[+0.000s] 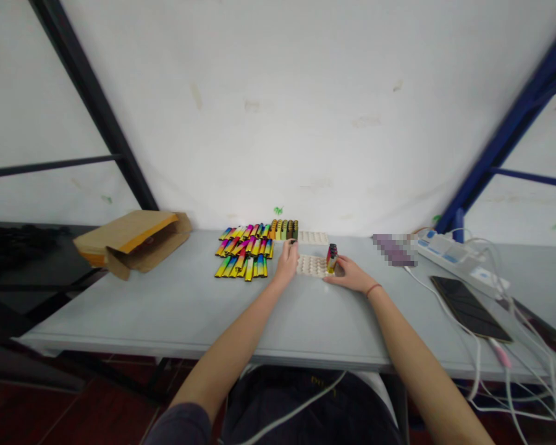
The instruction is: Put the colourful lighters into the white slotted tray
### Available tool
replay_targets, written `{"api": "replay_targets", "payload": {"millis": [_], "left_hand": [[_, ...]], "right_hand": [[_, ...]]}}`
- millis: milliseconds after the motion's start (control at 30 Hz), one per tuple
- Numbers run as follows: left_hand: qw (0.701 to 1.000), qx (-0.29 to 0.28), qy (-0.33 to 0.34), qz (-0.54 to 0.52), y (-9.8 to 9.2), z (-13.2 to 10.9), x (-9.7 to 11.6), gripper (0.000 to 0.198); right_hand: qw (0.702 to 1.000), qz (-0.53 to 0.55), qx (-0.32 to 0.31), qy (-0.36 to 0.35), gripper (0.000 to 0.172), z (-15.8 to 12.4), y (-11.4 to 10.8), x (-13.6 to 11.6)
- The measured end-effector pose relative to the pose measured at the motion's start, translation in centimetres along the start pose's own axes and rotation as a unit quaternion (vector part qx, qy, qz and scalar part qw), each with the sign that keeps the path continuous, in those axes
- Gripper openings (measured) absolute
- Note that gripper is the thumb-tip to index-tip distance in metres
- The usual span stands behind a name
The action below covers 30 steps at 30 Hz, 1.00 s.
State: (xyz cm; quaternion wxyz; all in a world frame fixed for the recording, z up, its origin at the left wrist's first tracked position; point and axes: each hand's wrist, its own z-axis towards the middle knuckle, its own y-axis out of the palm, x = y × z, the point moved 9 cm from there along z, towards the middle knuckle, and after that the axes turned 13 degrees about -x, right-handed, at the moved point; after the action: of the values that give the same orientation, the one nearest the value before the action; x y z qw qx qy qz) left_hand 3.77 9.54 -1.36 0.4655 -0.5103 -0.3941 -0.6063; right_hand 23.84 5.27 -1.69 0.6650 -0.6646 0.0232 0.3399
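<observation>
On the grey table, several rainbow-gradient disposable lighters (244, 259) lie in tight rows. Behind them, a row of darker lighters (283, 230) stands on end. My right hand (347, 275) is shut on a small upright bunch of lighters (332, 258) at the right edge of a white moulded tray (311, 267). My left hand (286, 262) rises beside that tray's left edge, its fingertips around something small and dark that is too small to identify. A second white tray (313, 237) lies farther back.
A brown cardboard envelope (134, 244) lies at the table's left end. On the right are a blurred purple object (393, 250), a white power strip (445, 254), a dark smartphone (470, 307) and loose white cables. The grey table (176, 315) has a near edge in front of my body.
</observation>
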Motion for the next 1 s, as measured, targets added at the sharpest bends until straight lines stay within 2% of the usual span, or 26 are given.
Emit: {"api": "replay_targets", "payload": {"millis": [100,200,433,733,1000], "left_hand": [[1.000,-0.014,0.003,-0.027,0.6,0.1,0.2,0.026],[0.997,-0.005,-0.004,-0.078,0.5,0.2,0.4,0.027],[0.975,0.011,-0.113,-0.193,0.2,-0.8,-0.6,0.054],[0.956,0.094,-0.148,-0.233,-0.8,-1.2,-1.0,0.037],[0.952,0.119,-0.134,-0.248,-1.5,-1.2,-1.2,0.041]], "right_hand": [[1.000,0.004,-0.002,-0.005,0.051,0.0,0.0,0.0],[1.000,-0.001,-0.006,-0.004,0.052,0.0,0.0,0.0],[1.000,-0.011,-0.015,0.000,0.055,0.0,0.1,0.0],[1.000,-0.019,-0.012,0.006,0.053,0.0,0.1,0.3],[1.000,-0.021,-0.015,0.013,0.055,-0.1,0.1,0.4]]}}
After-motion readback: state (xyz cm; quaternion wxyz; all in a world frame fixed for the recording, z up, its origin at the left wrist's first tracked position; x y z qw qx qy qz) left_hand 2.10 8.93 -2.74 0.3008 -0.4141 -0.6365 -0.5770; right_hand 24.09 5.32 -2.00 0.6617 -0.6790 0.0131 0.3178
